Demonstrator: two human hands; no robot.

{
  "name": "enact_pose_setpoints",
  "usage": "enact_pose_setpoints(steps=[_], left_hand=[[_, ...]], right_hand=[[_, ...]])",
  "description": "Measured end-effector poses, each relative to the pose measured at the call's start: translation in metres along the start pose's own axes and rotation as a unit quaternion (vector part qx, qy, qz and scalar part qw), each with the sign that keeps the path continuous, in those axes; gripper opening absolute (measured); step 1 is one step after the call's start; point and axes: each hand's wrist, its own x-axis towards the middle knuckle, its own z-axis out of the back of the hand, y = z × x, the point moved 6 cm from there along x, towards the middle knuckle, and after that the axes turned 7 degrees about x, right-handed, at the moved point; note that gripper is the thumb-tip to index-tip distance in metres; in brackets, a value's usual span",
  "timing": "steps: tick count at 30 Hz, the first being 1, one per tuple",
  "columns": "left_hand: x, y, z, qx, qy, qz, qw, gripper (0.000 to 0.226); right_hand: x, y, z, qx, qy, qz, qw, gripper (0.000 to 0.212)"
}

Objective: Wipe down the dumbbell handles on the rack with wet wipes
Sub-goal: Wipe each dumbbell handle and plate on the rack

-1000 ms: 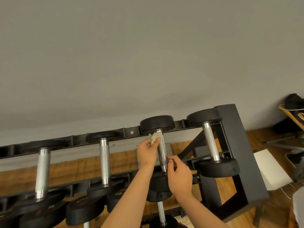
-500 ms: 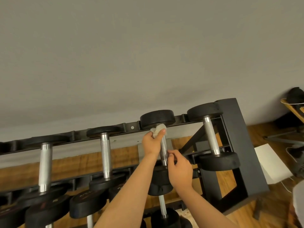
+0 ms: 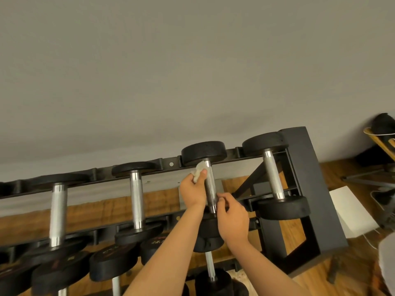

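A black dumbbell rack point(image 3: 310, 189) holds several dumbbells with chrome handles on its top tier. My left hand point(image 3: 193, 192) pinches a crumpled white wet wipe point(image 3: 199, 169) against the upper end of the third dumbbell's handle point(image 3: 210, 189), just under its far black head point(image 3: 204, 152). Lower on the same handle, my right hand point(image 3: 232, 218) holds the bar near its end with thumb and fingers. My hands hide the near head in part.
Other top-tier handles sit at left point(image 3: 57, 212), centre-left point(image 3: 136, 199) and right point(image 3: 273, 174). A lower tier carries more dumbbells point(image 3: 113, 263). A grey wall rises behind. On the wooden floor at right lie a white sheet point(image 3: 352, 212) and cables.
My left hand has slid the wipe up the handle toward the far head. The right hand has kept its place at the handle's lower end.
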Motion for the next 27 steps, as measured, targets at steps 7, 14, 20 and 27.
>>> enact_pose_setpoints(steps=[7,14,20,27], left_hand=[[0.009,-0.011,-0.011,-0.067,-0.014,0.048,0.997,0.016],[0.017,-0.017,-0.016,-0.03,0.068,0.048,0.996,0.026],[0.015,-0.011,0.0,0.022,0.047,-0.017,0.998,0.022],[0.008,-0.018,-0.001,0.061,0.026,-0.045,0.997,0.039]], right_hand=[[0.0,0.0,0.0,0.006,0.002,0.0,1.0,0.023],[0.0,0.001,0.001,-0.003,0.002,0.004,1.0,0.022],[0.0,0.001,0.0,-0.004,-0.002,0.008,1.0,0.023],[0.0,0.001,-0.001,-0.004,-0.003,0.007,1.0,0.022]])
